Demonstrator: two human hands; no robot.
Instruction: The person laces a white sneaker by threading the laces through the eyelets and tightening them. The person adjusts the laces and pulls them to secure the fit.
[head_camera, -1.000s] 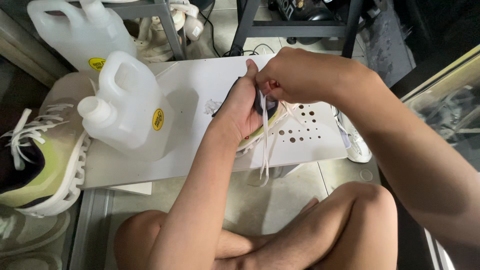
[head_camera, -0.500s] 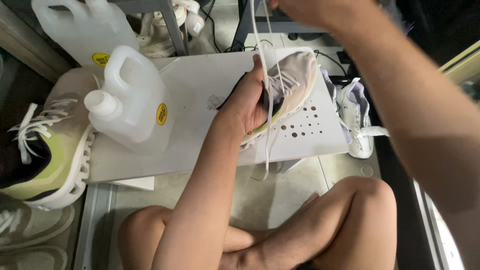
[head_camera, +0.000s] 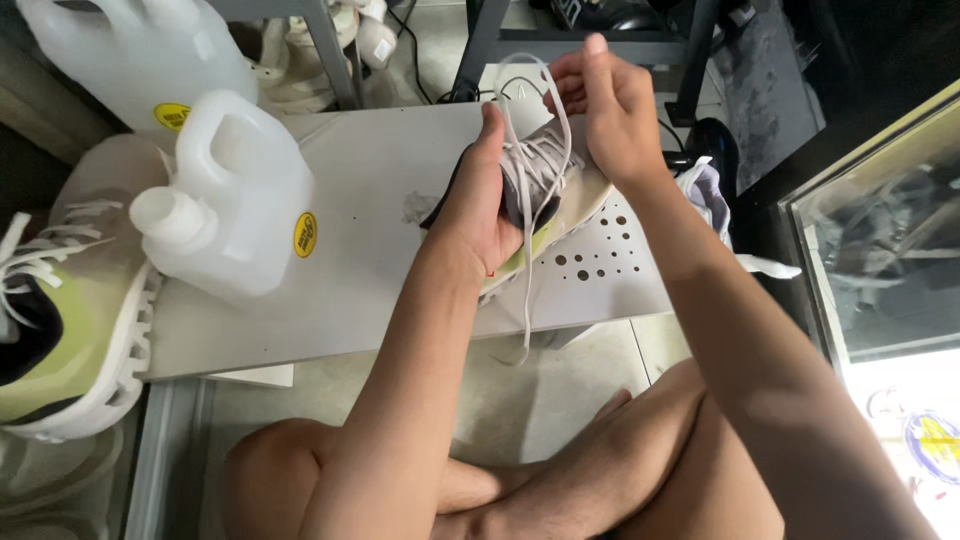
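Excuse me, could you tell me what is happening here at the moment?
A person sitting cross-legged holds a pale grey sneaker with a yellow-green sole over a low white board with small round holes. The left hand grips the shoe, while the right hand pinches its white lace, lifted into a loop. A translucent white plastic jug with a yellow sticker lies on the board, and a second similar sneaker sits at the left.

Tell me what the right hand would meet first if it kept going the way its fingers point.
The right hand points up and away past the shoe. Next in that line is probably the dark metal frame behind the white table, though depth is unclear.
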